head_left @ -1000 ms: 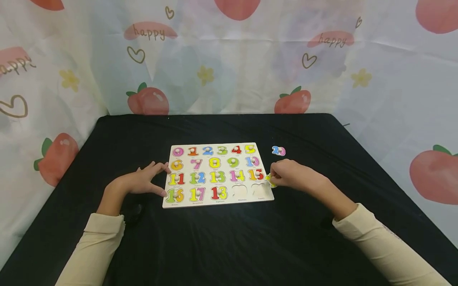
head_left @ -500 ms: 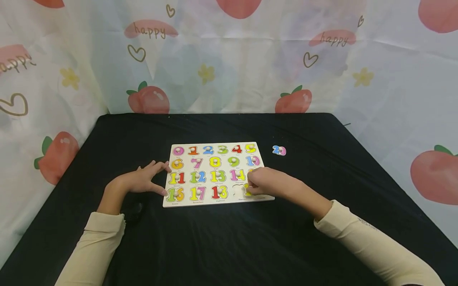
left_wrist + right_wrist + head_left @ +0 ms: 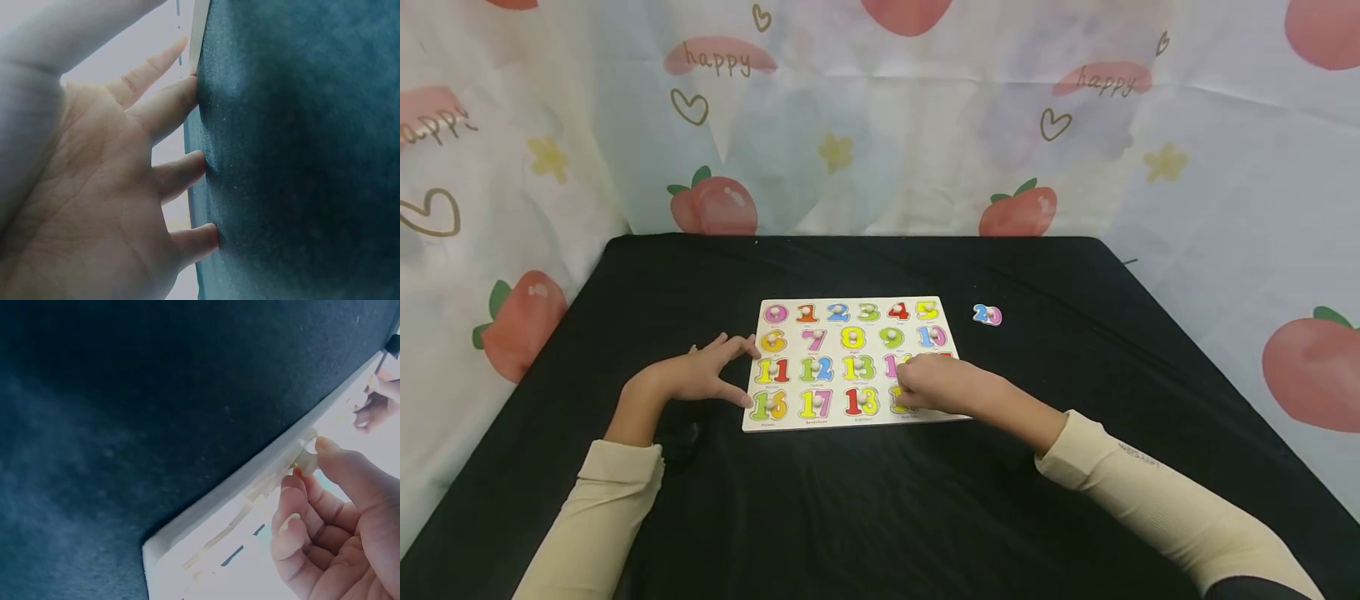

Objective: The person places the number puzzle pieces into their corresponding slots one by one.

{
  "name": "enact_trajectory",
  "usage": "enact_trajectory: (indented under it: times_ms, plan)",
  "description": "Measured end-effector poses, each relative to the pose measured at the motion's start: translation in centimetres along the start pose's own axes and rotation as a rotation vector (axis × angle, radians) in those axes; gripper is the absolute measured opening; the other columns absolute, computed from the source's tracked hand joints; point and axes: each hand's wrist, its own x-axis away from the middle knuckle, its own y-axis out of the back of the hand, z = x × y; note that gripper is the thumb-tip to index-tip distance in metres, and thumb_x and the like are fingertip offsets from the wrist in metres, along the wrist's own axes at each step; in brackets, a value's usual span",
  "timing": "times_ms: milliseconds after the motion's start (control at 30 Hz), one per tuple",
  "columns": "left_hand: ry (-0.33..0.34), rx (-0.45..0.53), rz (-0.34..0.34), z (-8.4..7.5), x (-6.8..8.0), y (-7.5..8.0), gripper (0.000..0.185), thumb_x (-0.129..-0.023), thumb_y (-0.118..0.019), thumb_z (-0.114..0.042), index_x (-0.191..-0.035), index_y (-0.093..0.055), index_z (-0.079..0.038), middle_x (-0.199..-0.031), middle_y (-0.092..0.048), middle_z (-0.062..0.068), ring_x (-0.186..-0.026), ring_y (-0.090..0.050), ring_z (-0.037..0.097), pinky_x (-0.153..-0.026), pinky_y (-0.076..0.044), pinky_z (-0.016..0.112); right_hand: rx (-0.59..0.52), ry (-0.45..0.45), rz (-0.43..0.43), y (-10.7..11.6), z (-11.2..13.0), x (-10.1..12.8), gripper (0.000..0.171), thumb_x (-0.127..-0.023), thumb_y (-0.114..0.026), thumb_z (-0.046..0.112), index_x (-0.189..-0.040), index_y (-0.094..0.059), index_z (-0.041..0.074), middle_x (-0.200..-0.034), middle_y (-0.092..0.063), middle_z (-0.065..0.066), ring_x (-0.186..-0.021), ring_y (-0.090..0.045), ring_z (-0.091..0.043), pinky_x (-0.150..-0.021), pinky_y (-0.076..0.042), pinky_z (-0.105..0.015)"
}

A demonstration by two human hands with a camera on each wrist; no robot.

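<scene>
Puzzle board (image 3: 850,425) on black counter (image 3: 880,517) – number pieces fill most slots. Right hand (image 3: 934,385) pinches yellow piece (image 3: 900,406) at bottom-row slot. Left hand (image 3: 700,379) flat, fingers spread, against board's left edge. "20" piece (image 3: 987,315) lies apart, right of board.

A makeshift recording corner: a strawberry-print curtain (image 3: 880,117) fills the upper frame behind a black-draped surface (image 3: 880,500) carrying a children's number puzzle (image 3: 850,362).

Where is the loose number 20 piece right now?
In the head view, the 20 piece lies on the black cloth, just right of the puzzle board's top corner.
</scene>
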Motion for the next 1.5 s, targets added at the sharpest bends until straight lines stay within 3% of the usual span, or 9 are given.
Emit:
enact_trajectory:
  times_ms: [300, 467, 600, 867, 1133, 1333, 1500]
  plan:
    - [-0.006, -0.007, -0.003, -0.4, -0.1, 0.2, 0.071, -0.074, -0.078, -0.041, -0.126, -0.04, -0.009, -0.151, -0.02, 0.024, -0.136, 0.0, 0.05, -0.098, 0.001, 0.072, -0.01, 0.003, -0.021, 0.3, 0.0, 0.3, 0.018, -0.086, -0.069, 0.025, -0.078, -0.063, 0.011, -0.061, -0.051, 0.01, -0.055, -0.048, -0.006, -0.05, -0.035, -0.021]
    - [0.0, -0.008, -0.003, -0.3, 0.0, 0.2, 0.072, -0.074, -0.078, -0.041, -0.126, -0.04, -0.009, -0.151, -0.02, 0.024, -0.136, 0.0, 0.05, -0.098, 0.001, 0.072, -0.003, 0.019, -0.008, 0.7, -0.3, 0.7, 0.023, -0.085, -0.071, 0.031, -0.089, -0.067, 0.008, -0.071, -0.061, 0.007, -0.06, -0.052, -0.005, -0.053, -0.04, -0.021]
    - [0.002, 0.0, 0.002, -0.3, 0.1, 0.1, 0.072, -0.074, -0.078, -0.041, -0.126, -0.039, -0.009, -0.151, -0.019, 0.024, -0.136, 0.001, 0.05, -0.098, 0.002, 0.072, 0.007, -0.033, 0.014, 1.3, -1.2, 1.3, 0.023, -0.088, -0.068, 0.028, -0.097, -0.066, 0.008, -0.079, -0.063, 0.004, -0.066, -0.054, -0.008, -0.057, -0.042, -0.021]
    - [0.002, -0.006, 0.001, -0.3, 0.3, 0.0, 0.073, -0.074, -0.077, -0.042, -0.126, -0.039, -0.009, -0.151, -0.018, 0.023, -0.136, 0.001, 0.05, -0.099, 0.001, 0.072, 0.016, -0.153, -0.014, 3.0, -4.9, 2.9, 0.009, -0.093, -0.058, 0.012, -0.09, -0.061, 0.004, -0.064, -0.047, 0.001, -0.056, -0.045, -0.012, -0.054, -0.038, -0.023]
    - [-0.001, -0.006, 0.001, -0.3, 0.3, -0.1, 0.072, -0.074, -0.077, -0.041, -0.126, -0.039, -0.01, -0.151, -0.019, 0.023, -0.136, 0.001, 0.049, -0.099, 0.001, 0.072, 0.027, -0.246, -0.172, 3.9, -10.1, 3.9, 0.005, -0.09, -0.058, 0.002, -0.089, -0.061, -0.002, -0.074, -0.057, -0.004, -0.062, -0.048, -0.016, -0.058, -0.042, -0.03]
    - [0.001, -0.01, -0.001, -0.2, 0.2, -0.1, 0.073, -0.074, -0.077, -0.042, -0.126, -0.039, -0.01, -0.151, -0.019, 0.023, -0.136, 0.001, 0.049, -0.098, 0.001, 0.072, 0.033, -0.312, -0.253, 3.4, -13.1, 3.6, 0.009, -0.086, -0.056, -0.004, -0.078, -0.058, -0.001, -0.065, -0.052, -0.005, -0.058, -0.046, -0.018, -0.055, -0.041, -0.032]
    - [0.008, -0.005, -0.006, -0.1, 0.1, -0.1, 0.072, -0.073, -0.078, -0.042, -0.126, -0.04, -0.011, -0.151, -0.02, 0.023, -0.137, 0.0, 0.049, -0.098, 0.001, 0.072, 0.039, -0.367, -0.256, 3.0, -14.4, 2.4, 0.011, -0.086, -0.059, -0.003, -0.076, -0.056, -0.001, -0.063, -0.049, -0.006, -0.057, -0.045, -0.019, -0.054, -0.039, -0.032]
